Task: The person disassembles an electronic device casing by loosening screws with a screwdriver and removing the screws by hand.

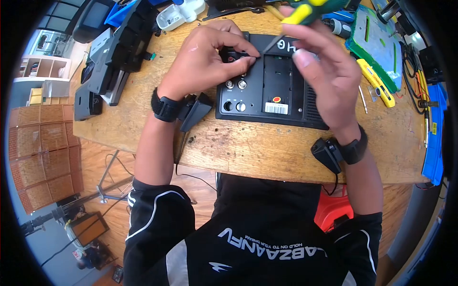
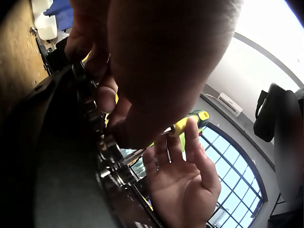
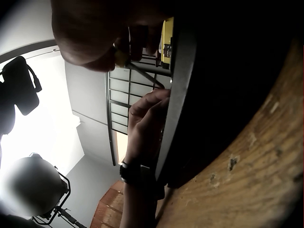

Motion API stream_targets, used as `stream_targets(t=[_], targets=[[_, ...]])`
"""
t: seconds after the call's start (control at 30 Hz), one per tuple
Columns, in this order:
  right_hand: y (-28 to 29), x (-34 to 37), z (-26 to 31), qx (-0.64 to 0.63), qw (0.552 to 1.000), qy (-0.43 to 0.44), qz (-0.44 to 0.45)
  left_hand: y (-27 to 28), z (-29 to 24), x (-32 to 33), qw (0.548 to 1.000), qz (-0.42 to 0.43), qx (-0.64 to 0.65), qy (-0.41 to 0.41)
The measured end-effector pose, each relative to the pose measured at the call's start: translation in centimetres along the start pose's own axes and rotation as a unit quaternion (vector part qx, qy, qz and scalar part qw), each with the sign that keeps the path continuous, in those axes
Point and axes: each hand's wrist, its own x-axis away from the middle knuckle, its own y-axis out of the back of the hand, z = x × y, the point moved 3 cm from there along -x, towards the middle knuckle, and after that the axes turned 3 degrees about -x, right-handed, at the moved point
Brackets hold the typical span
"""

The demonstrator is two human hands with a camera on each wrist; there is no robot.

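Note:
A black electronic device (image 1: 260,107) lies on the wooden table, its panel up, with round metal sockets, a barcode label and white marks. My left hand (image 1: 202,57) is over its left part, thumb and index fingertips close together at the panel; I cannot tell what is between them. A screwdriver (image 1: 305,13) with a yellow and dark green handle is held in my right hand (image 1: 334,78), above the device's right side. Its metal shaft slants down to the left fingertips. In the right wrist view the shaft (image 3: 146,76) also meets the left fingers (image 3: 149,102).
Black equipment cases (image 1: 114,52) stand at the left, near a white tray (image 1: 180,15). To the right lie a yellow utility knife (image 1: 376,82), a green-edged board (image 1: 377,45) and cables. A blue bin (image 1: 436,138) is at the table's right edge.

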Motion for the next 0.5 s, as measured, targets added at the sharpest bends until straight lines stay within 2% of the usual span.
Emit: stream_targets(t=[0.07, 0.1, 0.2, 0.33, 0.43, 0.5], targets=[[1.2, 0.5, -0.8, -0.074, 0.989, -0.032, -0.124, -0.3, -0.1, 0.0, 0.998, 0.011, 0.023, 0.060], [1.9, 0.6, -1.3, -0.066, 0.985, -0.032, -0.154, 0.0, -0.5, -0.2, 0.999, 0.011, -0.023, 0.036], [3.2, 0.9, -2.4, -0.160, 0.958, -0.060, -0.231, -0.3, -0.2, -0.1, 0.999, -0.008, -0.032, 0.025], [3.6, 1.1, -3.7, -0.162, 0.949, -0.108, -0.248, -0.5, 0.0, -0.1, 0.999, -0.018, -0.036, 0.031], [3.4, 1.0, -3.9, -0.158, 0.947, -0.128, -0.250, -0.4, -0.3, -0.3, 0.997, -0.027, -0.069, -0.012], [3.3, 0.9, -3.9, -0.169, 0.944, -0.131, -0.252, -0.2, -0.4, -0.3, 0.995, 0.004, -0.086, 0.056]])
